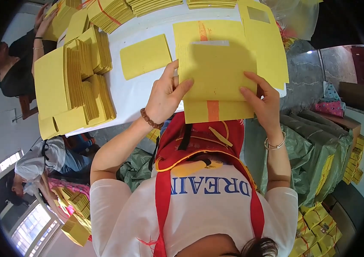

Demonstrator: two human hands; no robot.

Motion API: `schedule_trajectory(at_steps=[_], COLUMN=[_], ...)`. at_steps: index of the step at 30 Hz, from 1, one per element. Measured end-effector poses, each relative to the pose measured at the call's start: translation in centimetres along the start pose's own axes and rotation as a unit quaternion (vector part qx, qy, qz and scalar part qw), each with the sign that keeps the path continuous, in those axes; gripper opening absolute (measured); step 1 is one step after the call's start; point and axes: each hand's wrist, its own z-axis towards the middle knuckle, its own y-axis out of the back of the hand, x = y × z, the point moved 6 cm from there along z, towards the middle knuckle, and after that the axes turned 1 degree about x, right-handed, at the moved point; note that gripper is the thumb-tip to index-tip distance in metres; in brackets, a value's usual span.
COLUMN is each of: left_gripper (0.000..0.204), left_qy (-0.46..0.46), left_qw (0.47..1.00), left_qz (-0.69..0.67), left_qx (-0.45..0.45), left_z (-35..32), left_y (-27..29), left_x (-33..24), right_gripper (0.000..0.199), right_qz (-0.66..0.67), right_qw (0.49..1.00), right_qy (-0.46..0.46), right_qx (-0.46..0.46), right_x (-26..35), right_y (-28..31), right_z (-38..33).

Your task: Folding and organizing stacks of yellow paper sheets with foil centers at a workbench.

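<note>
Between my two hands is a folded sheaf of yellow paper (pixel 218 70), held over the table's near edge. My left hand (pixel 167 92) grips its left side, thumb on top and fingers partly hidden behind. My right hand (pixel 262 96) pinches the right edge, thumb and forefinger on the face. An orange band (pixel 213 111) shows on the strip below the fold. Under and beyond the sheaf lie flat yellow sheets (pixel 182 32), one with an orange mark. Left of them rests a single folded yellow piece (pixel 145 56).
Stacks of folded yellow paper (pixel 51 79) crowd the left of the white table (pixel 120 94); more bundles (pixel 109 15) line the far side. One person (pixel 23 64) handles stacks at far left, another (pixel 45 158) bends behind. Green-wrapped bales (pixel 314 150) stand at right.
</note>
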Motion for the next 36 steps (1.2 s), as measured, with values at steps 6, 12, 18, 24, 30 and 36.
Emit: schedule_trajectory(at_steps=[6, 12, 18, 24, 30, 36], left_gripper=[0.065, 0.067, 0.067, 0.069, 0.057, 0.049], left_qy=[-0.008, 0.029, 0.048, 0.058, -0.009, -0.383], left_qw=[1.0, 0.998, 0.994, 0.991, 1.0, 0.851], left_qz=[-0.008, -0.048, -0.092, -0.114, 0.025, 0.358], left_qx=[-0.019, 0.005, 0.02, 0.03, -0.003, 0.03], left_z=[-0.2, 0.5, 0.7, 0.7, 1.1, -0.2], left_y=[0.2, 0.1, -0.1, -0.1, 1.9, -2.5], left_x=[-0.5, -0.6, -0.5, -1.1, -2.3, -8.1], right_gripper=[0.031, 0.027, 0.025, 0.026, 0.026, 0.027], right_qz=[0.073, 0.005, -0.008, -0.007, -0.002, -0.002], right_qw=[0.995, 0.999, 0.998, 0.997, 0.997, 0.998], right_qy=[-0.07, -0.036, -0.031, -0.069, -0.065, -0.049], right_qx=[0.005, -0.026, -0.047, -0.024, -0.027, -0.041], right_x=[-1.1, -1.0, -1.1, -0.7, -0.7, -0.9], right_y=[-0.4, -0.2, -0.4, -0.6, -0.6, -0.8], right_z=[0.6, 0.9, 1.3, 1.4, 1.3, 1.5])
